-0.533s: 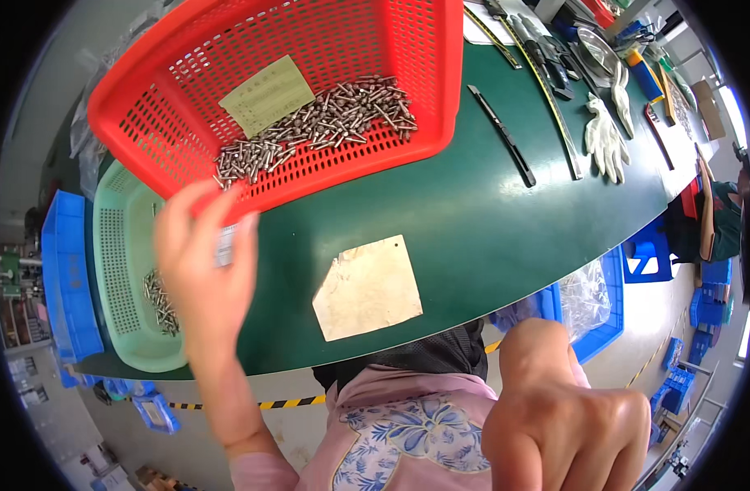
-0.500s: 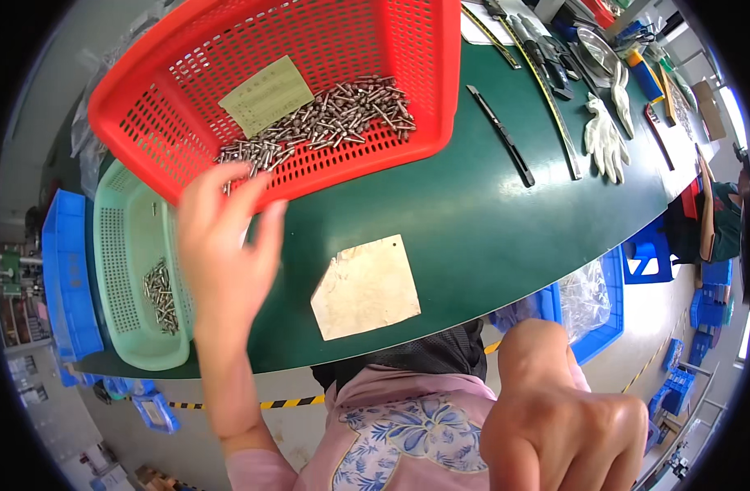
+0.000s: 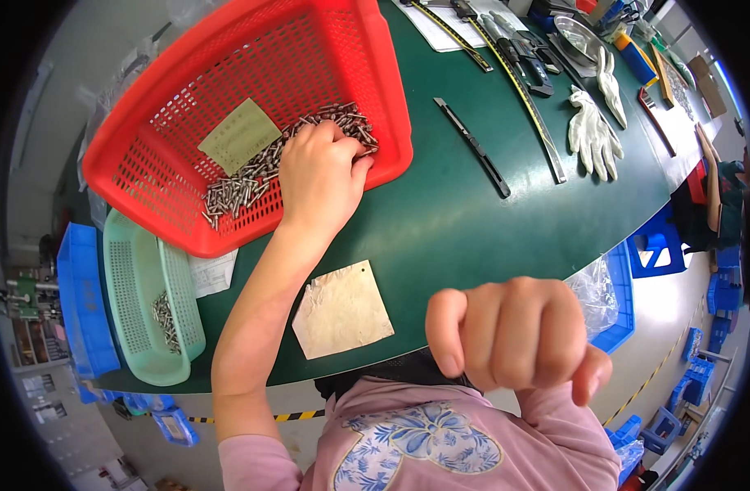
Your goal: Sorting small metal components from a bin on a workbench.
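My left hand reaches over the near rim of the red perforated basket. Its bent fingers dig into a heap of small metal pins, which hides the fingertips. Thumb and forefinger are drawn together at the pile. Held up in front of my body, off the table, my right hand is curled with its knuckles outward; whatever it may hold is hidden in the palm. A yellowish label lies inside the basket beside the pins. An off-white flat plate rests on the green table between my forearms.
A pale green basket with a few similar pins stands at the left, beside a blue bin. To the right lie a black utility knife, a tape measure blade and white gloves. Blue crates sit beyond the table edge.
My left hand has moved right and away from me, from the basket's near left rim into the pins. My right hand has risen and turned, still curled. The whole view has shifted slightly.
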A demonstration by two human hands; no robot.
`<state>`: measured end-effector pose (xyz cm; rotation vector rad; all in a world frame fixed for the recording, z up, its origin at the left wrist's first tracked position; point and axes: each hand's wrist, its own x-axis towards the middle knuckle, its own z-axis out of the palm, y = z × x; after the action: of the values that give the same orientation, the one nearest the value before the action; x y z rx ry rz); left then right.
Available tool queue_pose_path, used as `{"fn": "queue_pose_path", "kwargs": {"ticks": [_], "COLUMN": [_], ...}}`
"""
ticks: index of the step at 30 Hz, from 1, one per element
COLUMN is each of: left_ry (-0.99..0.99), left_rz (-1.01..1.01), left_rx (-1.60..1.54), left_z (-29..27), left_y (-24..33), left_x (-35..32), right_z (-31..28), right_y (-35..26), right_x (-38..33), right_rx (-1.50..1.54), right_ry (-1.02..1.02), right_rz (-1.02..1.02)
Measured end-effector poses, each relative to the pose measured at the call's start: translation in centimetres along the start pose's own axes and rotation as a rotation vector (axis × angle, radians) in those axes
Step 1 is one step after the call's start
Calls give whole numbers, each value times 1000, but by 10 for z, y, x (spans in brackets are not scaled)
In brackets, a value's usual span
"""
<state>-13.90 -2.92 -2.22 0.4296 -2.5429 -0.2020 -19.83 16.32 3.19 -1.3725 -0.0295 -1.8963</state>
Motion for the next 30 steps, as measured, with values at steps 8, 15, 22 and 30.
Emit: {"fn": "queue_pose_path", "kwargs": {"ticks": [8,15,22,30], "left_ry": [-44,132,174,281], "left_rz": [83,155,-7,-684], "left_rx": [199,-13,-226,-1403], "left_z": [-3,-43,-61,-49], "left_y": [-12,-4,-2,-11], "left_x": [9,-29,-74,-104], "right_z": [-9,-36,-41,-29], "right_y": [4,33,58,102], "right_x": [-16,11,23,17], "right_rx": [-180,-1779,-1858,-1326], "right_ry": [423,187,-332,161], "right_rz": [177,403,441,723]}}
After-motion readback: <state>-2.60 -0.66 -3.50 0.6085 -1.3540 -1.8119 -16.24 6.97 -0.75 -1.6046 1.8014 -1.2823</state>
